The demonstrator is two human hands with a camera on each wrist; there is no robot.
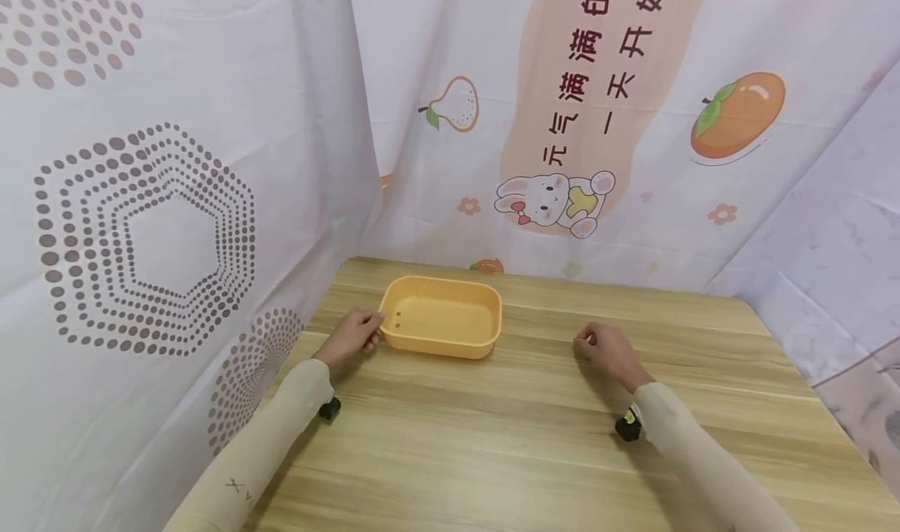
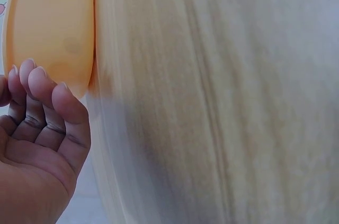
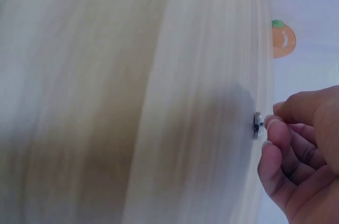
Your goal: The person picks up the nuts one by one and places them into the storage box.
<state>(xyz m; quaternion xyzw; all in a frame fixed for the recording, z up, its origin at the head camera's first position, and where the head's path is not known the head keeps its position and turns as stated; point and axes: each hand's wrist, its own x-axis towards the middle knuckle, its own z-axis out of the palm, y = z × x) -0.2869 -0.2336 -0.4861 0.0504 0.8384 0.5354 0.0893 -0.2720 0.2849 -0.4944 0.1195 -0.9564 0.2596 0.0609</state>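
Observation:
A shallow yellow plastic tray (image 1: 441,350) with rounded corners sits toward the back left of the table. My left hand (image 1: 355,333) holds its left end, fingers bent against the outer wall in the left wrist view, the thumb mostly out of frame. Two small dark spots (image 1: 398,319) show inside the tray near that end; whether they are loose pieces or marks I cannot tell. To the right of the tray, my right hand (image 1: 608,350) is low over the table. Its thumb and forefinger pinch a small shiny metal piece (image 3: 258,125) with a round, disc-like end.
The wood-grain table (image 1: 450,438) ends at a printed white curtain (image 1: 422,204) behind. Another curtain (image 1: 183,243) hangs close along the left side. Black wrist cameras (image 1: 628,426) sit under both sleeves.

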